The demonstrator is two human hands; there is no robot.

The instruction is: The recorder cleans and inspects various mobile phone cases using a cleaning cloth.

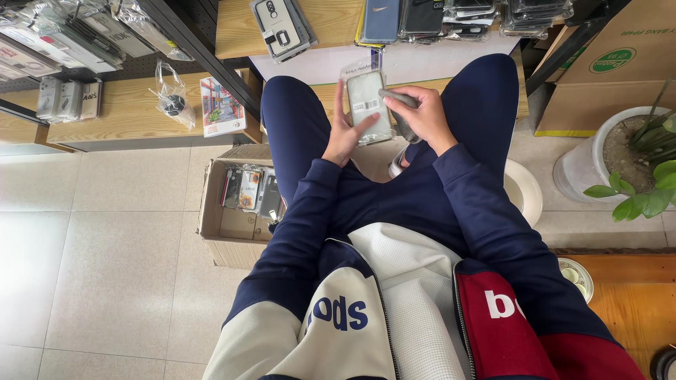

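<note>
I see my left hand flat behind a clear packet holding a pale phone case, propping it upright over my lap, fingers spread rather than curled round it. My right hand is closed on a grey case, pressed against the packet's right edge. I judge the grey case is being matched or slid into the packet; that needs the mouth held open. The box of cases sits on the floor at left.
</note>
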